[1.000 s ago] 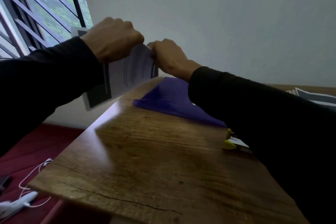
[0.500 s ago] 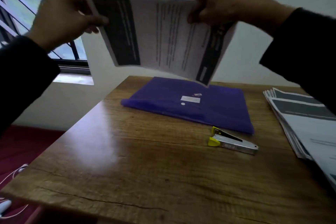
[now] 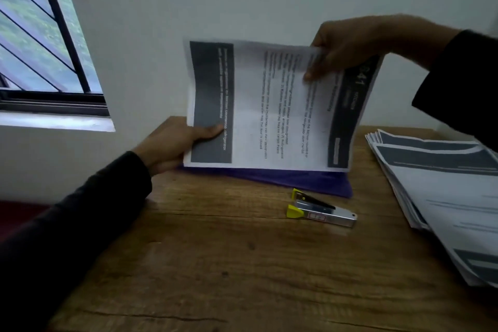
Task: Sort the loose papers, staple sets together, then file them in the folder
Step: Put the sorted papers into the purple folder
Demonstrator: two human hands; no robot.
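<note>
Two hands hold one set of papers (image 3: 272, 105) upright over the purple folder (image 3: 310, 180), its lower edge down on or just above the folder; which, the blur hides. The left hand (image 3: 172, 147) pinches the lower left corner, thumb on the dark band; the right hand (image 3: 342, 48) grips the top right, fingers curled over the front sheet. The set stands with its long axis running left to right, the print turned sideways, the printed face toward the camera and the header band at the right end.

This looks like squaring the sheets before stapling. The next move calls for keeping the edges flush with one hand while the other reaches for the stapler (image 3: 320, 209), which lies on the worktop (image 3: 215, 264) just in front of the folder, its yellow mouth pointing left. A fanned pile of loose papers (image 3: 442, 197) lies at the right side of the worktop. At the far left is a barred window (image 3: 45, 43).
</note>
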